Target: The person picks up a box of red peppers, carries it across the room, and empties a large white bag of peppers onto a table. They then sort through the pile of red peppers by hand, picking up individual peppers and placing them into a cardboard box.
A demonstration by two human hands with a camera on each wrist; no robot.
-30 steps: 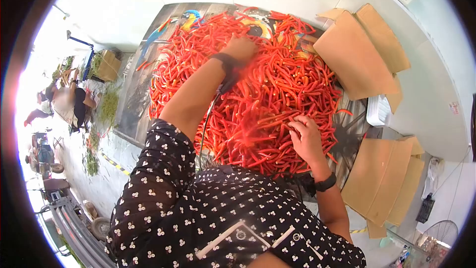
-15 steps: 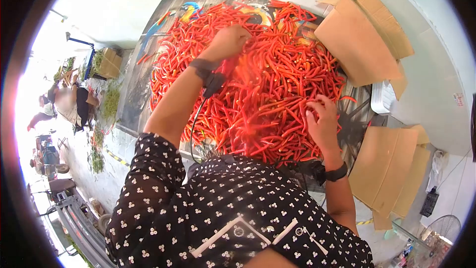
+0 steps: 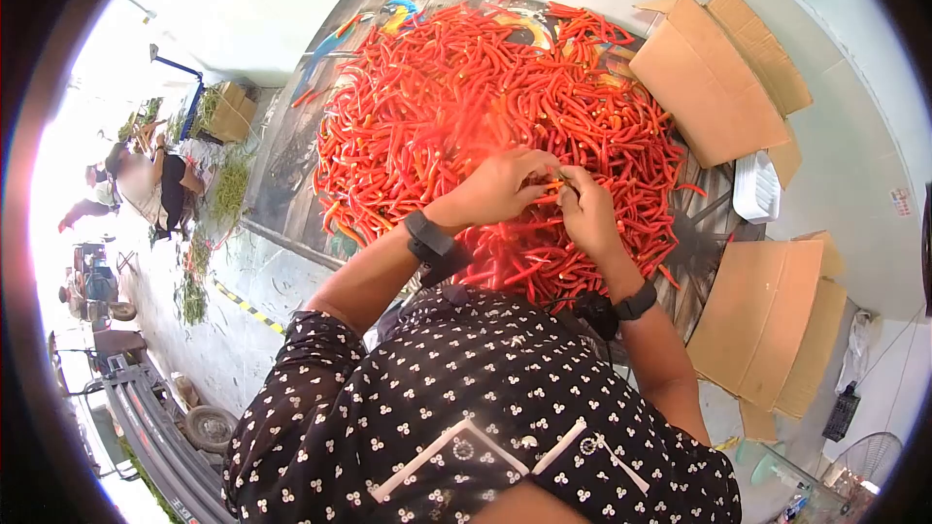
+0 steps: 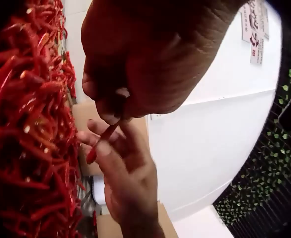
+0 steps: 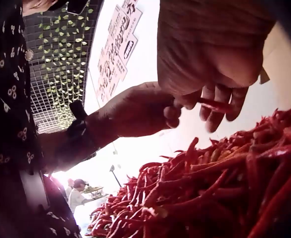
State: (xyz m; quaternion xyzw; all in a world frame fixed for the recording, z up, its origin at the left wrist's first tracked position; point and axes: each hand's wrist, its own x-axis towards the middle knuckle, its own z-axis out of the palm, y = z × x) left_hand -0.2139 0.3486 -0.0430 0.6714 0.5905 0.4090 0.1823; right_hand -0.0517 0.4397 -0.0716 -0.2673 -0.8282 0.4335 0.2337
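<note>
Both hands meet over a broad heap of red chilies (image 3: pixel 408 126) on a table with a parrot print. The left hand (image 3: pixel 500 186) pinches one end of a single red chili (image 4: pixel 105 139) between its fingertips. From the other side, the right hand (image 3: pixel 590 218) grips the same chili with thumb and fingers. In the right wrist view the chili (image 5: pixel 215 104) lies across the right hand's fingers, and the left hand (image 5: pixel 135 110) touches its end with curled fingers.
Two cardboard boxes, one (image 3: pixel 709 87) at the table's right edge and one (image 3: pixel 762 320) lower right, flank a white plastic tray (image 3: pixel 756 187). Another person (image 3: pixel 141 184) sits at the left near green stalks (image 3: pixel 231 186) on the floor.
The left hand has come from the far left of the heap toward the front centre and now meets the right hand. The right hand has shifted slightly left, its fingers now on a chili.
</note>
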